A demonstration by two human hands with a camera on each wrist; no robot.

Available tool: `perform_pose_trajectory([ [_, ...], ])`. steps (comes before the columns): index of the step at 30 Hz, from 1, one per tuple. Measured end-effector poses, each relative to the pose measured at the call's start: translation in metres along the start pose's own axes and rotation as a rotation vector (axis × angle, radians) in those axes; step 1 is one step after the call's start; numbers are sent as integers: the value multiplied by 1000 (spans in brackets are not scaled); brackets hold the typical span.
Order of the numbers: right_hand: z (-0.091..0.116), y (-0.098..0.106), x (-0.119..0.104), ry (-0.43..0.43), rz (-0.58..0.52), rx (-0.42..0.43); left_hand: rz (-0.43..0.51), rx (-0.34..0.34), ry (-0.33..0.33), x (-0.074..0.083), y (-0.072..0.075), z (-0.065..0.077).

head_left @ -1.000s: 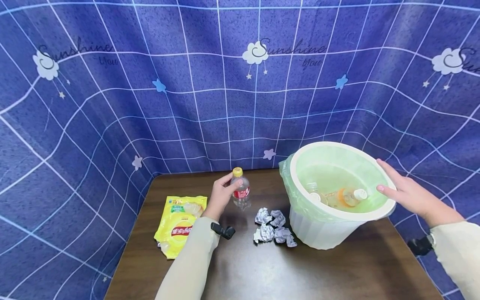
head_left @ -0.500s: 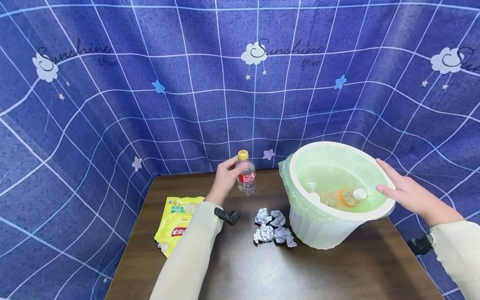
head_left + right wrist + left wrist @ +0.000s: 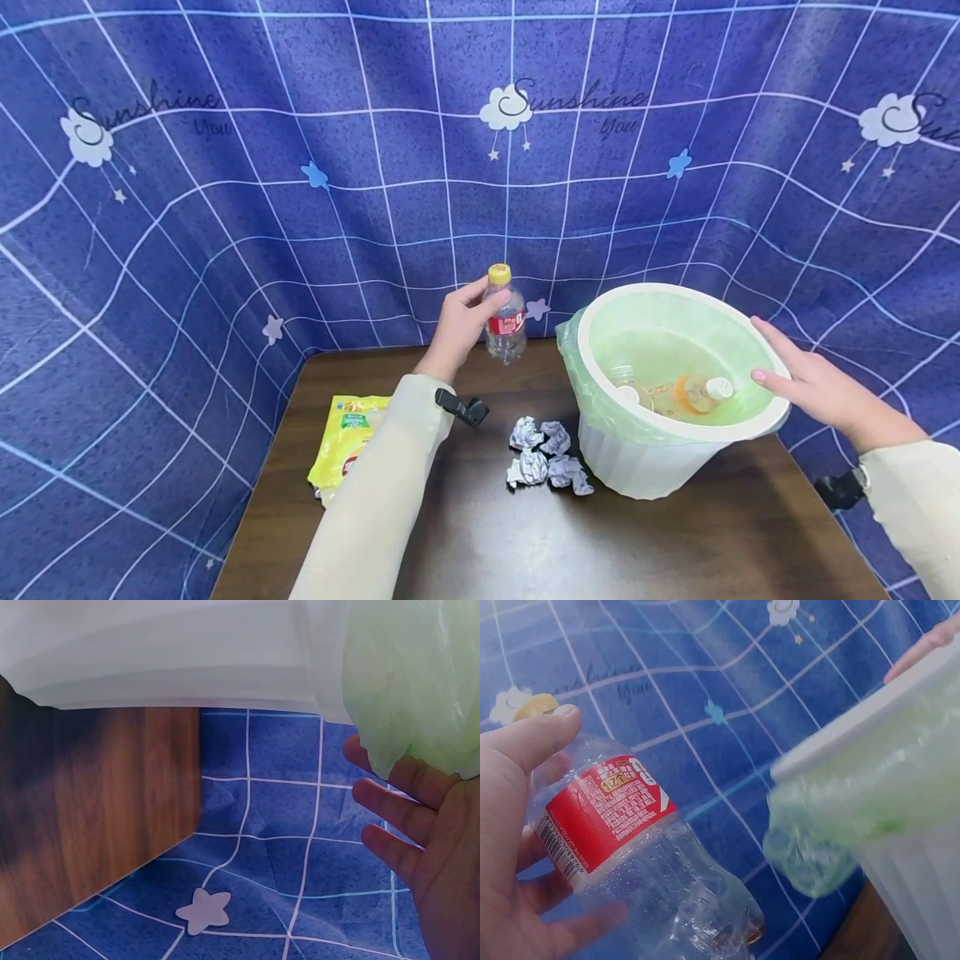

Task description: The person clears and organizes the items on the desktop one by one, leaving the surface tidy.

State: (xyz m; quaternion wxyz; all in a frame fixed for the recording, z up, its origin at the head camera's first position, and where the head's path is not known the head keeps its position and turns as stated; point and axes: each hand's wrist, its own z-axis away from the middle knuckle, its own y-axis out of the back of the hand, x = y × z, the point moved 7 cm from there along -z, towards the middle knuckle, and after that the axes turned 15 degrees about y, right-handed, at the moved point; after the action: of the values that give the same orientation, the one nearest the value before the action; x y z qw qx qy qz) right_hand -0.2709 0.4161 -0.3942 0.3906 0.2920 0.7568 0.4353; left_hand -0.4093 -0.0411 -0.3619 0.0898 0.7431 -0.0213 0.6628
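My left hand (image 3: 460,325) holds a clear plastic drink bottle (image 3: 506,325) near its neck, thumb in front. The bottle has a yellow cap and a red label (image 3: 611,814); it is raised above the table and its lower part looks dented. To the right stands a white trash bin (image 3: 633,467) lined with a green bag (image 3: 577,358), tilted towards me. My right hand (image 3: 817,387) holds the bin's right rim, thumb over the inner side. In the right wrist view, fingers (image 3: 394,810) reach along the outside beneath the bag.
Inside the bin lie bottles, one with an orange label (image 3: 693,393). Several crumpled paper balls (image 3: 534,467) sit on the brown table (image 3: 487,542) left of the bin. A yellow chip bag (image 3: 337,442) lies at left, partly behind my sleeve. A blue curtain (image 3: 420,208) hangs behind.
My left hand has lifted the bottle off the table and carried it up, away from me and slightly right. The right hand and the bin stay as they were.
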Motion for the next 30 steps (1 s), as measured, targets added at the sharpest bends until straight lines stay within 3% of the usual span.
perform_pose_trajectory([
  [12,1,0,3,-11,-8,3,-54,-73,-43,53,-34,-4],
  [23,-1,1,1,-14,-8,-2,22,-146,-54,80,-66,-2],
  [30,0,-1,3,-16,-17,0,41,-203,-52,92,-97,2],
])
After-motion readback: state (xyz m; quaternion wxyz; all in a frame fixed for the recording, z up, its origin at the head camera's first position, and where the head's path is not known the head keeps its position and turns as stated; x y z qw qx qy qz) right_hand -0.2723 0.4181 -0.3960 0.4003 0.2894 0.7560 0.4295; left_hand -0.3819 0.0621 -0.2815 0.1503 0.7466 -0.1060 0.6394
